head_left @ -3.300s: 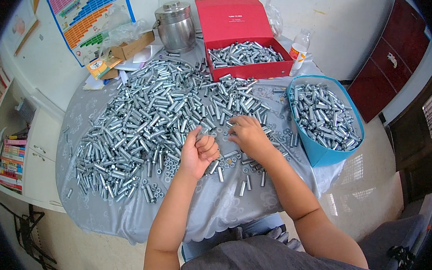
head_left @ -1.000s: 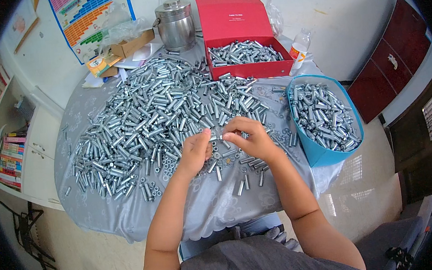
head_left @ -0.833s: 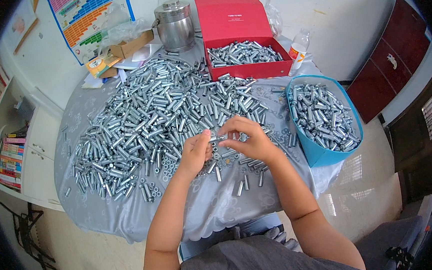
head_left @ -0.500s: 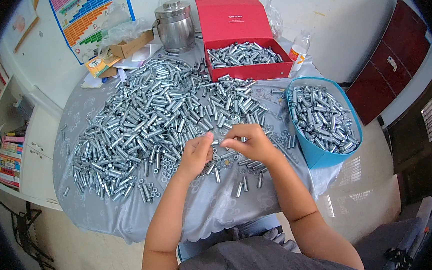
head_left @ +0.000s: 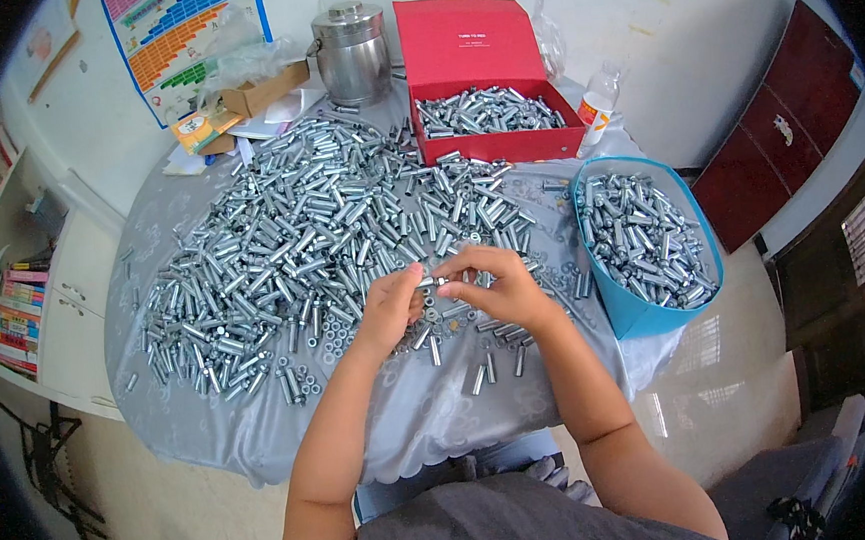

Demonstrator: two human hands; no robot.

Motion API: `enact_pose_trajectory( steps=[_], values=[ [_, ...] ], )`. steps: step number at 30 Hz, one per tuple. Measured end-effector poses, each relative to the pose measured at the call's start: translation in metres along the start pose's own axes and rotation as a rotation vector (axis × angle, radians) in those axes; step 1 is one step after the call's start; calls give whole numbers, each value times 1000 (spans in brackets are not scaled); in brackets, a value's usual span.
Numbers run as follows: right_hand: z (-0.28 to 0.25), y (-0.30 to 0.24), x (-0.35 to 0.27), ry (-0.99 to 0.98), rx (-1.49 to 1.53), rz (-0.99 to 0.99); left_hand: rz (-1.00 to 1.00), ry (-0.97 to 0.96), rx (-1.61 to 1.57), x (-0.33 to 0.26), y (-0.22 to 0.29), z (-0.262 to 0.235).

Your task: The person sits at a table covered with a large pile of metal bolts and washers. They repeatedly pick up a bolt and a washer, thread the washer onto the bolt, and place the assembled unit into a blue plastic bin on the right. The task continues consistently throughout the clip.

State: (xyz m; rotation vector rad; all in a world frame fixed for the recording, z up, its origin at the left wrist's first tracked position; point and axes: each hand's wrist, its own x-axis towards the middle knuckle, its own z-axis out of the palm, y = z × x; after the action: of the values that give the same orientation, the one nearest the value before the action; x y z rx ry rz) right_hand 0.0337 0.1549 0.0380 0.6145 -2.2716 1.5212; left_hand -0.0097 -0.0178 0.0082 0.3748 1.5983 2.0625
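Between my two hands, above the near edge of the pile, is a silver sleeve anchor bolt [head_left: 429,282]. My left hand [head_left: 389,313] is closed around one end of it. Thumb and fingers of my right hand [head_left: 497,282] pinch the other end, where a nut or washer seems to sit, too small to be sure. Below and beyond my hands spreads a large heap of silver metal sleeves [head_left: 299,229]. Small nuts and washers [head_left: 337,339] lie loose beside my left hand. A few single sleeves [head_left: 479,378] lie nearer me on the grey tablecloth [head_left: 402,413].
To the right stands a blue bin [head_left: 610,298] filled with anchor bolts. An open red box [head_left: 504,146] with more metal pieces is at the back. Near it are a steel pot [head_left: 351,57], a plastic bottle [head_left: 599,106] and a cardboard box [head_left: 264,89].
My right fingers have shifted slightly, now pinching the end of the bolt, which shows more plainly between my hands. My left hand has hardly moved.
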Motion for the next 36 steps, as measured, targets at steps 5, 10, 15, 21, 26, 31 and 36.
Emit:
enact_pose_trajectory(
  steps=[5,10,15,21,26,31,36],
  values=[
    [3,-6,0,65,70,54,0,-5,10,0,-1,4],
    [-3,10,-4,-97,-157,71,15,-40,-14,3,-5,2],
    [1,-4,0,18,-85,13,36,-4,6,2,-3,-1],
    [-7,6,-4,-112,-176,111,40,-35,80,1,-4,3],
    [0,0,-2,-33,-121,75,46,-78,93,2,-6,0],
    [-3,5,-3,-75,-83,120,106,-87,191,-2,-3,5],
    [-4,2,-3,-105,-107,150,88,-71,196,-4,2,8]
  ],
)
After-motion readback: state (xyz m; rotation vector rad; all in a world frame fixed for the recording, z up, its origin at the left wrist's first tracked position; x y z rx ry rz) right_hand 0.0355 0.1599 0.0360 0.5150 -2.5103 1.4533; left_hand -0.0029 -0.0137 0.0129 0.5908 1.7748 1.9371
